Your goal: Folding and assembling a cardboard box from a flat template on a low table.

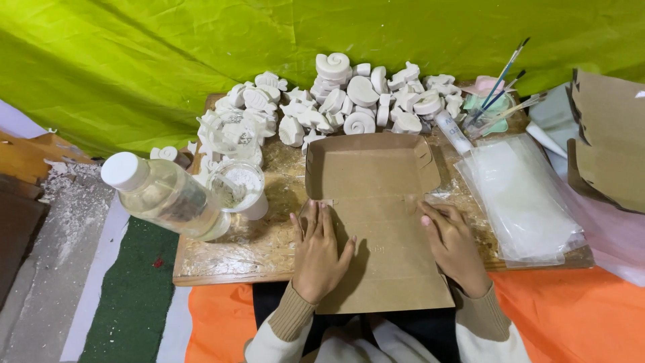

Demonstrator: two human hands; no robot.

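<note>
In front of the heap of white plaster figurines (349, 101), a flat brown cardboard box blank (376, 215) lies on the wooden board (222, 252), left hand (317, 252) and right hand (453, 243) pressed flat, fingers spread, holding nothing.

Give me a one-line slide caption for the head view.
Both hands press a flat brown cardboard box beside white plaster figures.

The cardboard box (376, 222) hides the tabletop (235, 259) beneath it. At three o'clock, torn cardboard (611, 141) runs off the edge. The figurines (349, 94) at twelve o'clock blur together.
</note>
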